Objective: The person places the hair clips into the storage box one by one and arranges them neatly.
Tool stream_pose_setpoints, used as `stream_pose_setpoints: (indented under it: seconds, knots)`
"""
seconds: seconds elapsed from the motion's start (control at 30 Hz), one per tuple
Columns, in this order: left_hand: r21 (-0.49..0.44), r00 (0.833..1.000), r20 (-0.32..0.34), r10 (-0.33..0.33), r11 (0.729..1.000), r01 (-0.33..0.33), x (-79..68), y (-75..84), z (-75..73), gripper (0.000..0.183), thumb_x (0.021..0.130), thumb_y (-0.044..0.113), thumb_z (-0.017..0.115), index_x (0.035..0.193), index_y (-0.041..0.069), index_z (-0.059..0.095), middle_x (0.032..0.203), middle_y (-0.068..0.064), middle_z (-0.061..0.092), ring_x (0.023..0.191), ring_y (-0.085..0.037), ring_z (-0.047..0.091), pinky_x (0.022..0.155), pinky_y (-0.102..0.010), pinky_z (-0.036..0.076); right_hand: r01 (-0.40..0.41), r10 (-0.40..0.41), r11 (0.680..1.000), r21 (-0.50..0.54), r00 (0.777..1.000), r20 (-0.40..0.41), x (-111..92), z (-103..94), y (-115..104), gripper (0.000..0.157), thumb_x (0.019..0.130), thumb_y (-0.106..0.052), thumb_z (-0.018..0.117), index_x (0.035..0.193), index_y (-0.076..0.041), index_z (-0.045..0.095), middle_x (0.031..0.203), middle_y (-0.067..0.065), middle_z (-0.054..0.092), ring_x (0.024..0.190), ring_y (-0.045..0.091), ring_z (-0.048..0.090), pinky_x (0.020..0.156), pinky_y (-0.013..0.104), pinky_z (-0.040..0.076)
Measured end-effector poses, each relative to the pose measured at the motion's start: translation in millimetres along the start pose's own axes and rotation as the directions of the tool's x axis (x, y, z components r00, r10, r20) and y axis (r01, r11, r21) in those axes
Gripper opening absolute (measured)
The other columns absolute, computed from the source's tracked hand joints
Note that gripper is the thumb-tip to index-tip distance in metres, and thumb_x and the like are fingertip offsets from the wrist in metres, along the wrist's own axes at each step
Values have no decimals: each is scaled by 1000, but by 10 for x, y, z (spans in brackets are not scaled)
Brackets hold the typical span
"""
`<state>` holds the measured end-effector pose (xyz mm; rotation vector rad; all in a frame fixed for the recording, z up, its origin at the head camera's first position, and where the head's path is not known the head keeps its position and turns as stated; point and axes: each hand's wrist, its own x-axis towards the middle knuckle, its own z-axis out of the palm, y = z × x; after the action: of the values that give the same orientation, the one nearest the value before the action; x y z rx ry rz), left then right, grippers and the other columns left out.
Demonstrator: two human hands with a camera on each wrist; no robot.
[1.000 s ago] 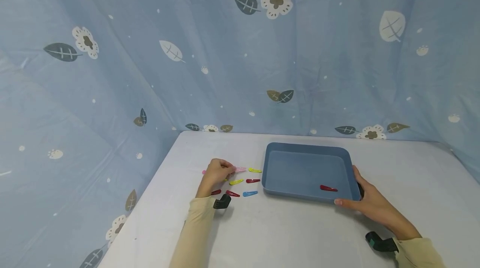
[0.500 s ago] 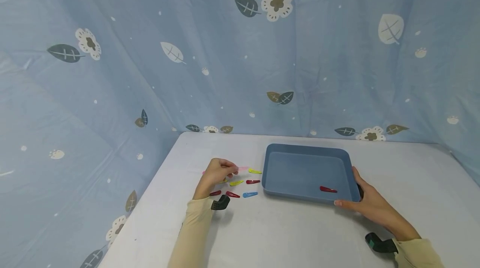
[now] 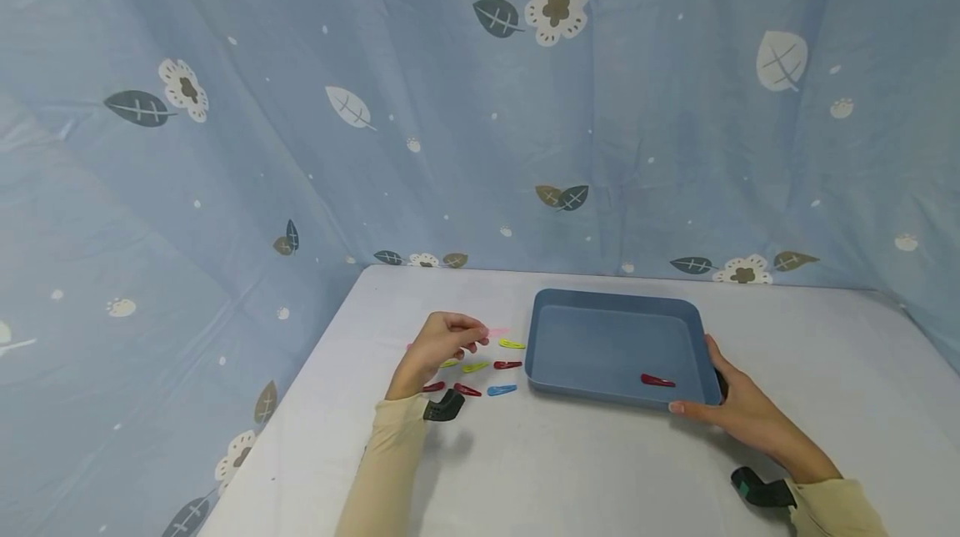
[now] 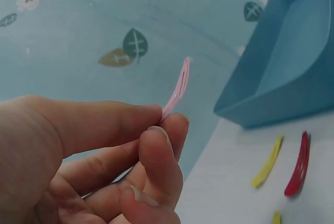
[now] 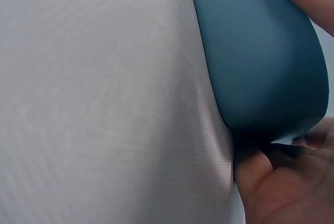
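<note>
Head view: I see flowered blue cloth (image 3: 420,62) behind the white table (image 3: 600,470). Left wrist: the left hand (image 4: 94,135) pinches a pink clip (image 4: 179,91) above the table, toward its left edge. Right wrist: the right hand (image 5: 292,187) grips the tray (image 5: 261,67) by its near-right corner.

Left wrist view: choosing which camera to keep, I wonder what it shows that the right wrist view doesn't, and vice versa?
Left wrist only: the left hand pinching a pink clip, red clips, yellow clips and the flowered cloth.

Right wrist only: the right hand gripping the blue tray at its corner.

Both: part of that tray and the white table.
</note>
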<state>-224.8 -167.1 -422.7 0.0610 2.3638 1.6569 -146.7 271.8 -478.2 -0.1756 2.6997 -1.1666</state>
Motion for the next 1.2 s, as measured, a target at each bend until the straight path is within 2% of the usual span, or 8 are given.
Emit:
stream_pose_setpoints:
  seconds: [0.47, 0.8, 1.03, 1.2]
  knots:
    - [-95, 997, 61, 49, 995, -43, -55, 174, 119, 20, 90, 17, 69, 101, 0, 72, 89, -9, 73, 71, -16, 62, 59, -23, 46, 13, -13, 1000, 21, 1000, -6, 3, 9, 23, 119, 83, -45, 73, 151, -20, -22, 157, 32, -4, 135, 64, 14, 90, 73, 36]
    - [-103, 992, 111, 51, 994, -39, -44, 244, 220, 24, 90, 19, 68, 105, 1, 72, 90, -8, 72, 72, -15, 62, 60, -22, 46, 1, -1, 1000, -10, 1000, -12, 10, 14, 17, 120, 82, -47, 73, 151, -19, -21, 156, 34, 1, 133, 65, 17, 90, 73, 36]
    - [-136, 980, 170, 105, 987, -82, -37, 254, 281, 23, 90, 22, 69, 105, 4, 73, 96, -17, 70, 73, -18, 60, 62, -25, 46, -7, 7, 1000, -20, 1000, -8, 8, 8, 14, 120, 82, -48, 72, 151, -20, -22, 156, 35, 2, 133, 64, 18, 91, 73, 35]
    - [-161, 973, 196, 120, 983, -89, -27, 270, 348, 23, 89, 21, 70, 105, 5, 73, 94, -17, 70, 73, -15, 60, 62, -25, 47, -7, 7, 1000, -18, 1000, -6, 11, 9, 18, 120, 82, -48, 72, 151, -20, -22, 156, 35, 1, 133, 65, 17, 90, 73, 35]
